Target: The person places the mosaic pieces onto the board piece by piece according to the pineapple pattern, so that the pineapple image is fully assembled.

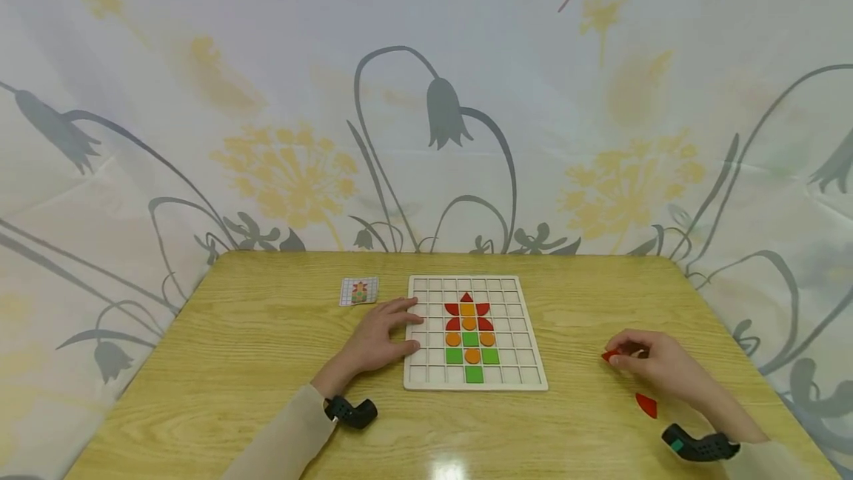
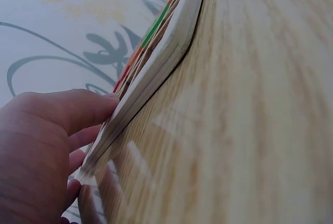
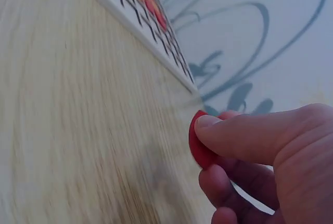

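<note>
A white gridded board lies on the table, bearing a figure of red, orange and green pieces topped by a red triangle. My left hand rests at the board's left side, its fairly straight fingers on the rim and thumb at the edge. Well to the right of the board, my right hand pinches a red piece with a curved edge between thumb and fingers, just above the table. Another red quarter-round piece lies on the wood below that hand.
A small card with a printed grid and a coloured figure lies left of the board, beyond my left hand. The wooden table ends at the back against a flower-patterned wall covering. Each wrist wears a black band device.
</note>
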